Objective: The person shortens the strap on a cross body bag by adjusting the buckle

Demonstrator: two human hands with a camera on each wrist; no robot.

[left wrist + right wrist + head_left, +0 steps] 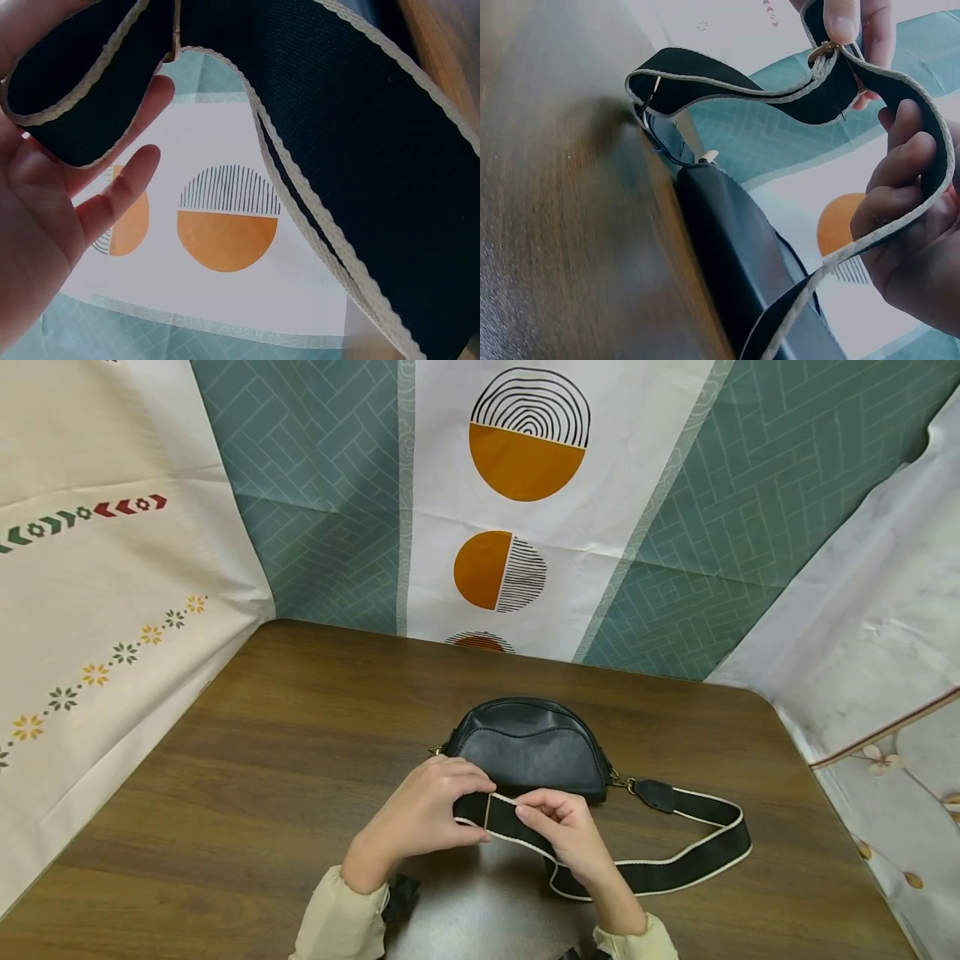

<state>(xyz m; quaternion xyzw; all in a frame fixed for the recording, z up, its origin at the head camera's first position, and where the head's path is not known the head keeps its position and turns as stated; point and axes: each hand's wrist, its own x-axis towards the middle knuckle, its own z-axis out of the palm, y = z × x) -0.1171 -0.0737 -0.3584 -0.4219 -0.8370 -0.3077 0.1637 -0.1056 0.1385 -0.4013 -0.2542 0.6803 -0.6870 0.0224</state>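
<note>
A black half-moon handbag (532, 756) stands on the table, its wide black strap (678, 870) edged in white. My left hand (427, 806) pinches the strap at a thin metal slider buckle (487, 812), thumb below and fingers above. In the left wrist view the strap bends into a loop (90, 139) within that hand, beside the slider (176, 34). Just right of the slider, my right hand (566, 839) pinches the strap between thumb and fingers. The right wrist view shows the strap running over the curled fingers (904, 154) of this hand.
The strap's leather end tab (655, 794) clips to the bag's right side by a metal clasp (621, 781), and its slack curves over the wooden table (262, 793). Patterned cloth (322, 502) hangs behind the table, with pale cloths (97, 610) at both sides.
</note>
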